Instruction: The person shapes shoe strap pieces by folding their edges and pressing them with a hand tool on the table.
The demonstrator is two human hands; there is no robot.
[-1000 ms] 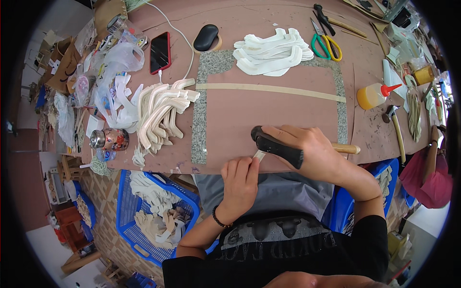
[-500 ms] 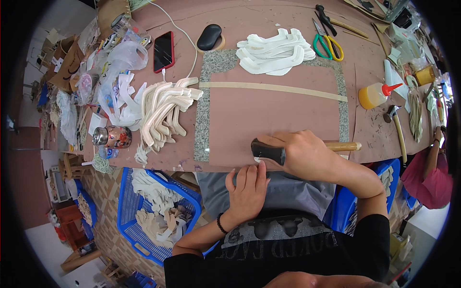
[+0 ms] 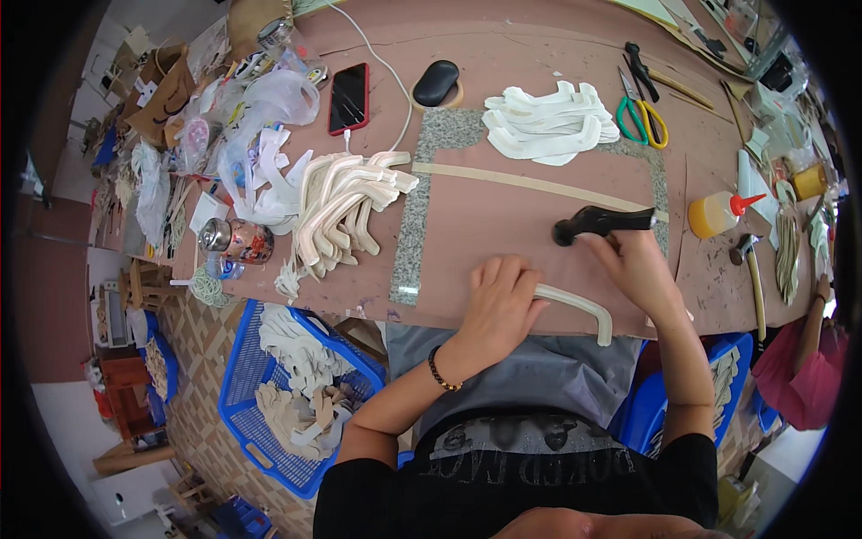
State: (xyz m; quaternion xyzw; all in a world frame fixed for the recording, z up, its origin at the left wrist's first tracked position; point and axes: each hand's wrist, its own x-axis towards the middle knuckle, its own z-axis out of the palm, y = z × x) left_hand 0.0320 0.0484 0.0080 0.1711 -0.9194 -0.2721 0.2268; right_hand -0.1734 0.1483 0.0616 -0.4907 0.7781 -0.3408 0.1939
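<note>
My left hand (image 3: 499, 310) is at the near edge of the table, its fingers bent over one end of a cream curved strip (image 3: 576, 304). The strip's hooked end sticks out to the right and hangs slightly past the table edge. My right hand (image 3: 639, 269) grips a hammer, with the black hammer head (image 3: 603, 222) just beyond the strip and apart from it. My palm hides most of the hammer's handle. To the left lies a pile of cream curved strips (image 3: 346, 211); a stack of white curved strips (image 3: 549, 126) lies farther back.
A phone (image 3: 348, 99) and a black oval case (image 3: 436, 83) lie at the back. Scissors (image 3: 642, 117), a glue bottle (image 3: 714, 216) and another hammer (image 3: 750, 269) are on the right. A jar (image 3: 238, 241) stands left; a blue basket (image 3: 235, 395) with pieces sits below.
The hammer has turned and moved away from my left hand, to the right. The strip between my hands has come into sight. The whole view has shifted a little.
</note>
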